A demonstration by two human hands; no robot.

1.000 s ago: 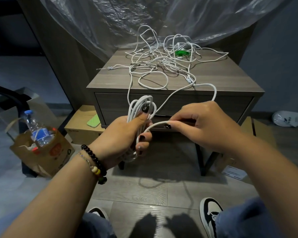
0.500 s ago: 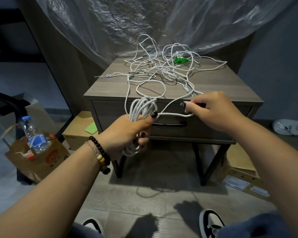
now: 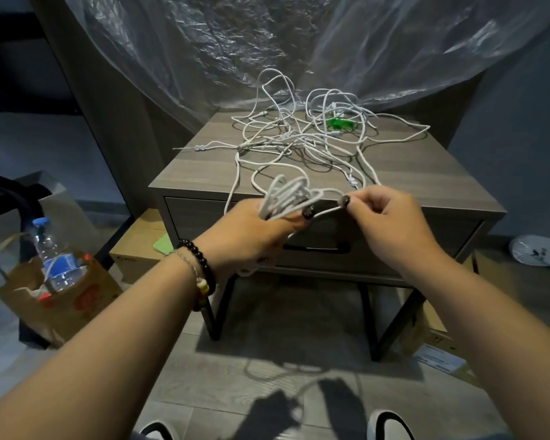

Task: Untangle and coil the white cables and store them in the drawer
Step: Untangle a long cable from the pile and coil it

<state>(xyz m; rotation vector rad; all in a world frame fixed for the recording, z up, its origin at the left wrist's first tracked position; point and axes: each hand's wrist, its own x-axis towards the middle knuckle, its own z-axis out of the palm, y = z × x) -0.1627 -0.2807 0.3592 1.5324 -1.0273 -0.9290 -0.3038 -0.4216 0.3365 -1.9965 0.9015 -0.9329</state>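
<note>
Now the coil point(image 3: 286, 198) gripped in the left hand point(image 3: 251, 236) sits higher, level with the tabletop point(image 3: 426, 173) edge, and the right hand point(image 3: 391, 223) pinches the feeding strand much closer to it. Another loop is closing; most white cables point(image 3: 305, 134) remain tangled above the shut drawer point(image 3: 394, 246).

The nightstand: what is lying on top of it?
On the nightstand lie tangled white cables around a small green thing. Anything beneath the tangle is covered.

Grey wood-grain nightstand point(image 3: 410, 173) with a closed drawer point(image 3: 394, 246), tangled white cables point(image 3: 299, 144) and a green object point(image 3: 340, 123) on top.
</note>
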